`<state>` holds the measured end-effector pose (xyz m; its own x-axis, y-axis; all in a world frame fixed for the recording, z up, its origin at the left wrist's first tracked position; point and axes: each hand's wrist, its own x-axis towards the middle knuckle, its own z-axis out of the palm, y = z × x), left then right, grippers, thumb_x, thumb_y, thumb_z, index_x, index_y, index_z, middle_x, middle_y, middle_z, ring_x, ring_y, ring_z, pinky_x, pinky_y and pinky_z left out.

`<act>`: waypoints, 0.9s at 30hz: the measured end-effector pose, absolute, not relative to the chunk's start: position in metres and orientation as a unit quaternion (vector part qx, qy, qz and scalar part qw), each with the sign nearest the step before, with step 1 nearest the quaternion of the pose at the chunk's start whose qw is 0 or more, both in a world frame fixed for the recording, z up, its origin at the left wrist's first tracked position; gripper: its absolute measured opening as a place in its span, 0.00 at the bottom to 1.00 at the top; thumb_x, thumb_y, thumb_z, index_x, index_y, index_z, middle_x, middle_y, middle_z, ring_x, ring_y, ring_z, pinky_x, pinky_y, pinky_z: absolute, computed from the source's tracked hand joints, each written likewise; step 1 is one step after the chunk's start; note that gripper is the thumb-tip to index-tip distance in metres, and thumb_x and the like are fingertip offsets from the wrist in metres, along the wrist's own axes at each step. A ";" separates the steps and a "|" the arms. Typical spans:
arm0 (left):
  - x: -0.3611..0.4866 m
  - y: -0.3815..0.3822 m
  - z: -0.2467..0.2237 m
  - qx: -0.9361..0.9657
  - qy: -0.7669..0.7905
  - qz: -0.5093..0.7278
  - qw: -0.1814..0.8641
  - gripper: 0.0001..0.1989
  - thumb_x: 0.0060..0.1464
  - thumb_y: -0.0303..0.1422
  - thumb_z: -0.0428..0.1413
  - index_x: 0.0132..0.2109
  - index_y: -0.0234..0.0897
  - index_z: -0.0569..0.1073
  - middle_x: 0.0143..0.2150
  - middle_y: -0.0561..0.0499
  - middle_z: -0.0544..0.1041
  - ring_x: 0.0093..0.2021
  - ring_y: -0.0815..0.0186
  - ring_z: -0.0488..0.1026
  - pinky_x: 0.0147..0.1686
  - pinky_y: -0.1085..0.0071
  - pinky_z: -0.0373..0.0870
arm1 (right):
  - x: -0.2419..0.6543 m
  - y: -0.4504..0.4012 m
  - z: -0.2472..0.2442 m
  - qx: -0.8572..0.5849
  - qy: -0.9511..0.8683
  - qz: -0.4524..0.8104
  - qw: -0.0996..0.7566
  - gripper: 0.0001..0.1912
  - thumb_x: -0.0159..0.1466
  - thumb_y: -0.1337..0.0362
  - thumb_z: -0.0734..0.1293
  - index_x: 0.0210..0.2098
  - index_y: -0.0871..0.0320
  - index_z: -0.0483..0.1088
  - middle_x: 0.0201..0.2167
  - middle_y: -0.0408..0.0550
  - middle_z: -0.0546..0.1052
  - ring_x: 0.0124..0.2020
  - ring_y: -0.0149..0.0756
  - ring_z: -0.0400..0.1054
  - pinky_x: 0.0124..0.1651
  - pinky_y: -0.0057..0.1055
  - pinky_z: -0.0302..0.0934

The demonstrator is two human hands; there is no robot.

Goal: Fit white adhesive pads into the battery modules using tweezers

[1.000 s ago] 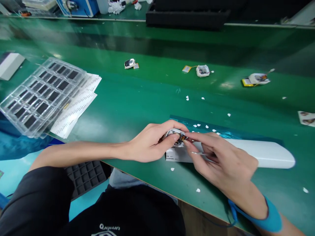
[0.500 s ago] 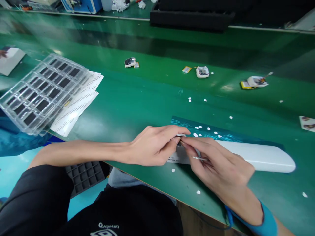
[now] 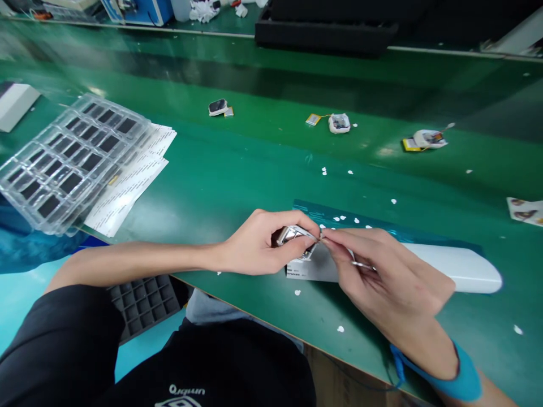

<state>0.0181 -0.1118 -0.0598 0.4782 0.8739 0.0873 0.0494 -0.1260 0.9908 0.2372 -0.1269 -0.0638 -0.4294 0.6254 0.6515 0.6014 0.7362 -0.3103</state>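
Note:
My left hand [image 3: 263, 243] is closed around a small white-framed watch case [image 3: 292, 233], its inner parts facing up between thumb and fingers. At the right edge of that case, my right hand [image 3: 394, 277] pinches with thumb and forefinger; what lies between these fingertips is too small to make out. A thin metal tool [image 3: 362, 265] shows in the curl of the same hand. Beneath both hands lies a long white board or sheet [image 3: 449, 263] with a teal film strip [image 3: 424, 239] behind it, dotted with small white stickers [image 3: 343, 218].
Three watch units stand further back: left [image 3: 218, 107], middle [image 3: 339, 123] and right [image 3: 429, 139], each with a battery. Stacked clear trays [image 3: 72, 152] rest on printed sheets [image 3: 139, 186] at the left. A black bin [image 3: 322, 37] is at the back.
The watch case has turned and come into fuller view in my left hand. My right hand has shifted slightly right, its fingertips now beside the case's edge.

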 end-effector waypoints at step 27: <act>0.014 -0.114 -0.057 0.695 0.377 0.300 0.534 0.05 0.70 0.34 0.47 0.50 0.40 0.62 0.27 0.61 0.66 0.24 0.72 0.63 0.27 0.72 0.59 | 0.260 -0.132 -0.078 -0.329 -0.893 -0.028 0.306 0.34 0.75 0.74 0.65 0.76 0.47 0.64 0.57 0.46 0.84 0.45 0.43 0.85 0.42 0.35 0.80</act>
<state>0.0144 -0.1141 -0.0567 0.5362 0.8440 0.0144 0.2024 -0.1452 0.9685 0.2604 -0.1325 -0.0784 -0.5966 0.5708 0.5642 0.6045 0.7820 -0.1520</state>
